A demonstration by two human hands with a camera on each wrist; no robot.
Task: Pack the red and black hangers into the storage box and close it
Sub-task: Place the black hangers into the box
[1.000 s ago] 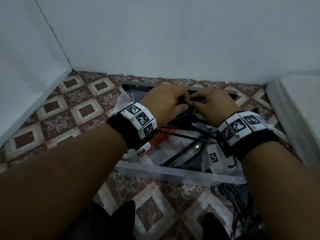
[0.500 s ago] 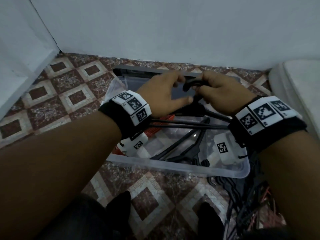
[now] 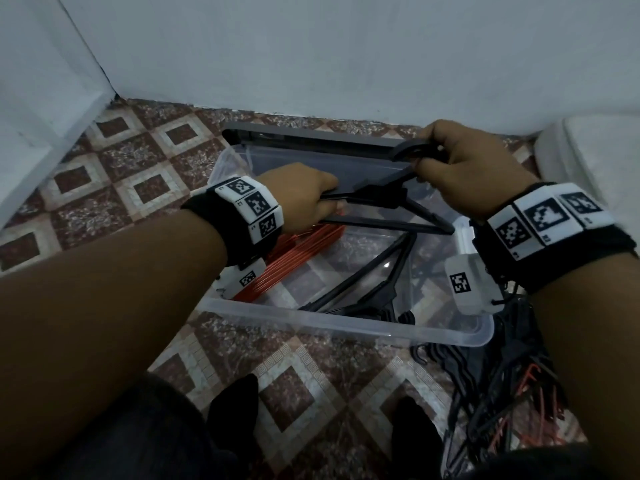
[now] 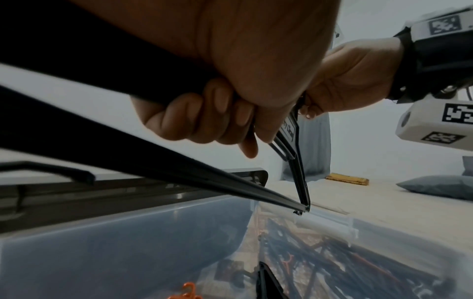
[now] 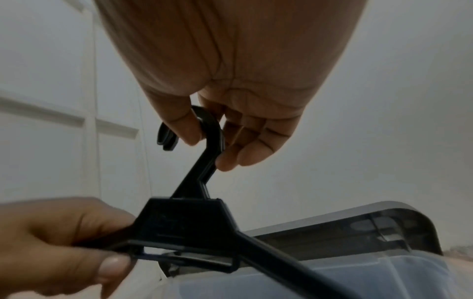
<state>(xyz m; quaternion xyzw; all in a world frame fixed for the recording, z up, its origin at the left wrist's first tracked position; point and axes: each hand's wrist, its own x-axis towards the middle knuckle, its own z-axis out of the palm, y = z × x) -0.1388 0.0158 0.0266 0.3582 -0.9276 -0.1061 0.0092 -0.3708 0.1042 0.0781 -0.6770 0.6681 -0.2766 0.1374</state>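
A black hanger point(image 3: 384, 199) is held in the air over the open box point(image 3: 346, 327), tilted, its hook toward the far right and its bar slanting down over the box's right side. The right hand point(image 3: 464, 168) pinches the hook between thumb and fingertips point(image 5: 230, 159), the other fingers loosely curled. The left hand point(image 3: 304, 199) is wrapped round the hanger's left shoulder, fingers point(image 4: 204, 121) curled tight under it.

The box is clear plastic and stands on the tiled floor point(image 3: 145, 188). Inside it, red hangers point(image 3: 294, 258) lie in a stack along the left side, under the left wrist, and several more black hangers point(image 3: 374, 289) lie across the middle and near wall. Its dark grey lid point(image 3: 311, 140) sits at the far rim, against the white wall point(image 3: 346, 46); whether it is hinged or just leaning, I cannot tell.

Outside the box, just beside its near right corner, a tangled pile of hangers point(image 3: 502, 382), black and red, lies on the floor. A white mattress point(image 3: 595, 157) edge shows at the far right. Both wrists wear black bands with white marker tags.
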